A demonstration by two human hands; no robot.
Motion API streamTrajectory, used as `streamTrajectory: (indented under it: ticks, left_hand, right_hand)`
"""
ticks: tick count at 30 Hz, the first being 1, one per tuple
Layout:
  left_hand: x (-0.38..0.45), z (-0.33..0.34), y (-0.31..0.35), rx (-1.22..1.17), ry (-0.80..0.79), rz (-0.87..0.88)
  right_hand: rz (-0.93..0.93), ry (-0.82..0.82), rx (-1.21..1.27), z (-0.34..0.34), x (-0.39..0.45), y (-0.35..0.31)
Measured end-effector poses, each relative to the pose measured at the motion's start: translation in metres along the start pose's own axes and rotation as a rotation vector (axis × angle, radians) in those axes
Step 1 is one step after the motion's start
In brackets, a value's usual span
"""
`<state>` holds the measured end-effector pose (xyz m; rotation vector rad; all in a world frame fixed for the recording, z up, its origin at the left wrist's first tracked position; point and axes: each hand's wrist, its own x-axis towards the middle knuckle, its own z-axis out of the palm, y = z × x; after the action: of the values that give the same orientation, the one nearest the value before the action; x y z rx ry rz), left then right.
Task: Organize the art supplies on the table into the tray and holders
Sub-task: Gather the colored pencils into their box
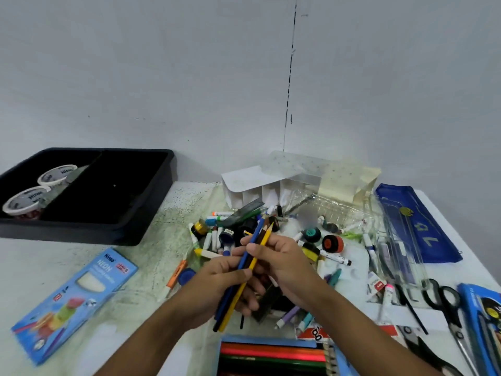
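Both hands mid-frame grip one bunch of pencils (250, 263): left hand (217, 289) curled round the lower shafts, right hand (282, 263) pinching nr the middle. Tips point up-right toward the white holder (253, 189), upper centre; right hand nearer. Black tray (151, 213) upper left.

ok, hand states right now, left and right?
Left hand: gripping the bundle of blue, brown and yellow coloured pencils.
Right hand: fingers pinching the same bundle higher up.

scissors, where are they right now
In the head view, the scissors lie on the table's far right near the front edge, between clear plastic cases and a blue box.
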<state>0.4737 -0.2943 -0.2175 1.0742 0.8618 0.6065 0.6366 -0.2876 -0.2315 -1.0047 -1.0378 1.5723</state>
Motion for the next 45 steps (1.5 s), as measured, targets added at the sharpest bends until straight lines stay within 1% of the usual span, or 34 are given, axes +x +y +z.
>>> streamTrajectory:
  ticks: [3, 5, 6, 9, 10, 11, 13, 15, 17, 18, 22, 24, 28, 33, 35, 38, 42, 45]
  left_hand:
    - [-0.004, -0.007, -0.003, -0.007, -0.014, -0.008]
    - [-0.005, -0.012, -0.002, -0.03, 0.004, -0.012]
    - [-0.004, -0.015, -0.001, -0.047, 0.024, -0.01]
    - [-0.002, -0.022, 0.005, -0.077, 0.093, 0.002]
    - [-0.001, -0.023, 0.008, -0.082, 0.106, 0.007]
    - [0.0, -0.024, 0.01, -0.086, 0.115, 0.012]
    - [0.003, -0.025, 0.014, -0.079, 0.13, 0.025]
    - [0.008, -0.023, 0.017, -0.082, 0.146, 0.037]
    - [0.013, -0.022, 0.02, -0.1, 0.154, 0.046]
    - [0.015, -0.022, 0.021, -0.107, 0.156, 0.049]
    - [0.025, -0.024, 0.023, -0.117, 0.179, 0.055]
    - [0.03, -0.025, 0.023, -0.12, 0.203, 0.055]
    - [0.041, -0.024, 0.026, -0.118, 0.236, 0.07]
    - [0.055, -0.029, 0.032, -0.137, 0.208, 0.065]
    - [0.061, -0.034, 0.034, -0.124, 0.183, 0.065]
    - [0.067, -0.043, 0.038, -0.116, 0.16, 0.065]
    - [0.072, -0.052, 0.04, -0.142, 0.149, 0.059]
    - [0.073, -0.057, 0.038, -0.148, 0.132, 0.052]
  right_hand:
    - [0.003, -0.007, -0.044, 0.007, -0.005, -0.002]
    - [-0.02, 0.002, -0.171, 0.006, -0.002, -0.012]
    - [-0.063, 0.055, -0.289, 0.001, 0.002, -0.018]
    - [-0.277, 0.332, -0.808, -0.026, 0.026, -0.038]
    - [-0.347, 0.368, -0.973, -0.038, 0.034, -0.045]
    - [-0.405, 0.361, -1.128, -0.05, 0.043, -0.051]
    - [-0.451, 0.251, -1.453, -0.072, 0.06, -0.057]
    - [-0.382, 0.125, -1.753, -0.085, 0.072, -0.055]
    - [-0.276, 0.053, -1.956, -0.09, 0.074, -0.049]
    - [-0.275, 0.045, -1.986, -0.092, 0.071, -0.045]
    - [-0.524, 0.106, -1.897, -0.109, 0.064, -0.034]
    - [-0.597, 0.116, -1.854, -0.115, 0.064, -0.033]
    - [-0.615, 0.102, -1.771, -0.118, 0.066, -0.043]
    - [-0.638, 0.082, -1.697, -0.112, 0.077, -0.055]
    - [-0.57, 0.02, -1.619, -0.101, 0.087, -0.067]
    - [-0.3, -0.145, -1.555, -0.088, 0.111, -0.084]
    - [0.053, -0.373, -1.654, -0.074, 0.139, -0.092]
    - [0.238, -0.487, -1.783, -0.068, 0.149, -0.085]
